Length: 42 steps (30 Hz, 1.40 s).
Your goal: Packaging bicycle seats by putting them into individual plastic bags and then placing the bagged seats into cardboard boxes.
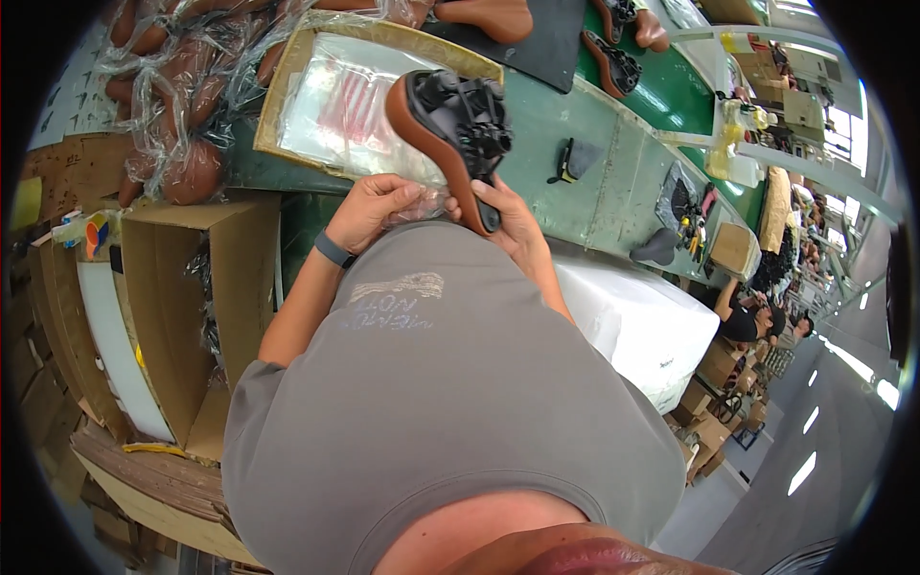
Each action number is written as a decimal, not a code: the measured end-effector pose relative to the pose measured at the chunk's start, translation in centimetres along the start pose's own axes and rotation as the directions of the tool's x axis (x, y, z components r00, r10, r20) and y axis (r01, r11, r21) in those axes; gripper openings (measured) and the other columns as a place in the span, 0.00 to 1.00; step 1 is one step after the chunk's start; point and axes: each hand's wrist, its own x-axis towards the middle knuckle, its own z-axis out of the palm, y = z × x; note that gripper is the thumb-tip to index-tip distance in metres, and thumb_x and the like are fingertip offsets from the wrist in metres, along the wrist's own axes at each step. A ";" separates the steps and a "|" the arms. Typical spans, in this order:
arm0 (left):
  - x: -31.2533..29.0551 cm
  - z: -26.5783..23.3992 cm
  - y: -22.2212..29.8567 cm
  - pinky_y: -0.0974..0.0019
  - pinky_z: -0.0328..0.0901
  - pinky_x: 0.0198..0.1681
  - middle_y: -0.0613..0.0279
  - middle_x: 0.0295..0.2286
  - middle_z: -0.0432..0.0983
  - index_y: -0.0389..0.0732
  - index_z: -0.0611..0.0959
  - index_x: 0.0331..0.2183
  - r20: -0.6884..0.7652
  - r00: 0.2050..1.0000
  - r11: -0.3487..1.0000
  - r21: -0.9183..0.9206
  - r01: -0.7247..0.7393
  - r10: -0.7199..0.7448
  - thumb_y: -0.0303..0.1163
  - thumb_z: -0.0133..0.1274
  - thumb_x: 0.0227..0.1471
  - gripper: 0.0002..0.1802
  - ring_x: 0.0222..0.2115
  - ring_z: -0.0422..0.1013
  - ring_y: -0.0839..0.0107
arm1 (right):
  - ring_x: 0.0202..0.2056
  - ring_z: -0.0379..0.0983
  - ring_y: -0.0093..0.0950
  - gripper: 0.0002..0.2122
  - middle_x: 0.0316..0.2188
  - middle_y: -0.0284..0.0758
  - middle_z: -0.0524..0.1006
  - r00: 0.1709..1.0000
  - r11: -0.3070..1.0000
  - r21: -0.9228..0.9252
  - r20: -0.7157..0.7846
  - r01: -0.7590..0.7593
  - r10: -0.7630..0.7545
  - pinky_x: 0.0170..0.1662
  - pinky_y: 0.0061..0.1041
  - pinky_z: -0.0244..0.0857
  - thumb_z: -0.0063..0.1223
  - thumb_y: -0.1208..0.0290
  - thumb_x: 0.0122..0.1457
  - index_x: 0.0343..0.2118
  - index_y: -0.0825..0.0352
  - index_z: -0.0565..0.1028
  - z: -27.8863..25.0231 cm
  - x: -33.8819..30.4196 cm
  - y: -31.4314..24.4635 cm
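Observation:
A bicycle saddle [433,144] is held nose toward me, its black underside with dark fittings facing up and its brown cover showing along the edge. My right hand [522,228] grips it by the narrow nose. Beside it, my left hand [376,211] is closed, pinching a crumpled clear plastic bag [420,203] close to the saddle's nose. Just beyond my hands, a shallow carton [271,103] holds a stack of flat clear bags [321,105] with red print. The saddle's wide end overlaps the carton's right side.
Brown saddles in clear wrap [187,96] are piled at the far left. An open cardboard box [172,225] stands at my left, a white wrapped block [637,326] at my right. On the green bench [537,125] lie a small dark tool [575,161] and more saddles [613,67]. A co-worker [743,321] is farther right.

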 end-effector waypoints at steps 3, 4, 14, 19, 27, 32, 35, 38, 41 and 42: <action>0.4 -1.2 2.1 0.64 0.79 0.53 0.58 0.45 0.88 0.36 0.88 0.47 -0.086 0.954 0.789 -0.544 -0.287 0.288 0.34 0.56 0.74 0.12 0.47 0.84 0.71 | 0.46 0.81 0.47 0.31 0.51 0.53 0.78 0.983 0.983 -0.094 0.104 0.159 -0.149 0.48 0.44 0.80 0.59 0.84 0.66 0.69 0.66 0.59 0.2 -0.3 -2.1; 0.1 -2.2 4.2 0.63 0.79 0.54 0.59 0.45 0.88 0.36 0.86 0.49 -0.133 0.916 0.740 -0.552 -0.385 0.378 0.35 0.53 0.75 0.13 0.47 0.83 0.70 | 0.46 0.80 0.47 0.32 0.51 0.54 0.77 0.977 0.968 -0.132 0.007 0.214 -0.215 0.49 0.46 0.77 0.59 0.83 0.65 0.69 0.65 0.59 -0.3 -0.6 -2.4; 8.8 4.7 14.2 0.76 0.50 0.22 0.83 0.21 0.66 0.41 0.89 0.39 -0.218 0.939 0.951 0.222 -0.216 0.264 0.40 0.63 0.70 0.13 0.19 0.57 0.90 | 0.44 0.81 0.29 0.42 0.49 0.38 0.82 0.844 0.634 -0.574 0.225 0.518 -0.487 0.47 0.29 0.74 0.73 0.88 0.46 0.66 0.67 0.66 -1.5 0.6 -9.2; 13.2 11.1 19.4 0.62 0.62 0.25 0.62 0.23 0.74 0.36 0.88 0.37 0.642 0.515 0.034 0.607 -0.794 0.567 0.28 0.63 0.63 0.05 0.20 0.68 0.65 | 0.57 0.79 0.37 0.57 0.63 0.45 0.77 0.756 0.054 -0.949 0.212 0.310 -0.619 0.61 0.38 0.74 0.72 0.86 0.53 0.81 0.59 0.46 3.5 6.6 -10.6; 18.2 3.7 25.0 0.54 0.60 0.68 0.52 0.57 0.77 0.30 0.76 0.61 -0.044 0.708 0.680 0.326 -0.656 0.704 0.41 0.75 0.52 0.42 0.59 0.69 0.64 | 0.55 0.80 0.32 0.37 0.58 0.41 0.81 0.709 0.249 -0.779 0.324 0.575 -0.626 0.59 0.34 0.74 0.67 0.80 0.62 0.74 0.65 0.64 11.6 18.7 -19.5; 23.7 -12.1 31.9 0.62 0.72 0.53 0.55 0.52 0.82 0.34 0.72 0.69 -0.486 0.576 0.704 0.669 -0.238 0.657 0.32 0.73 0.55 0.45 0.48 0.78 0.66 | 0.63 0.75 0.43 0.36 0.56 0.43 0.82 0.657 -0.310 -0.698 0.715 0.646 -0.240 0.69 0.42 0.66 0.66 0.81 0.55 0.70 0.65 0.70 12.8 30.6 -27.3; 21.9 -20.3 32.1 0.64 0.73 0.51 0.57 0.51 0.84 0.35 0.73 0.68 -0.449 0.443 0.547 0.829 -0.118 0.776 0.29 0.72 0.55 0.43 0.46 0.79 0.67 | 0.64 0.72 0.44 0.32 0.57 0.41 0.80 0.656 -0.756 -0.573 0.708 0.316 -0.262 0.71 0.51 0.63 0.67 0.79 0.54 0.65 0.63 0.74 5.6 40.5 -28.6; 20.1 -22.0 28.1 0.60 0.73 0.53 0.52 0.52 0.84 0.33 0.73 0.67 -0.339 0.376 0.324 0.940 0.106 0.862 0.30 0.70 0.57 0.41 0.48 0.79 0.63 | 0.65 0.70 0.45 0.27 0.56 0.39 0.80 0.711 -0.916 -0.372 0.684 0.149 -0.163 0.70 0.60 0.60 0.69 0.76 0.53 0.59 0.60 0.77 -1.0 46.4 -27.4; 18.8 -21.7 24.0 0.54 0.71 0.57 0.46 0.53 0.82 0.32 0.73 0.67 -0.327 0.240 0.275 0.935 0.224 0.914 0.33 0.68 0.59 0.39 0.51 0.79 0.54 | 0.66 0.69 0.45 0.26 0.54 0.37 0.80 0.715 -0.914 -0.355 0.690 0.195 -0.115 0.70 0.63 0.59 0.72 0.74 0.50 0.54 0.59 0.78 -1.7 46.2 -27.1; 18.5 -20.9 22.6 0.50 0.70 0.59 0.42 0.54 0.81 0.32 0.74 0.67 -0.349 0.163 0.290 0.908 0.301 0.923 0.33 0.67 0.60 0.38 0.54 0.78 0.48 | 0.66 0.69 0.44 0.26 0.54 0.37 0.80 0.742 -0.892 -0.408 0.656 0.194 -0.138 0.70 0.61 0.60 0.74 0.73 0.48 0.53 0.59 0.78 -1.9 44.7 -26.7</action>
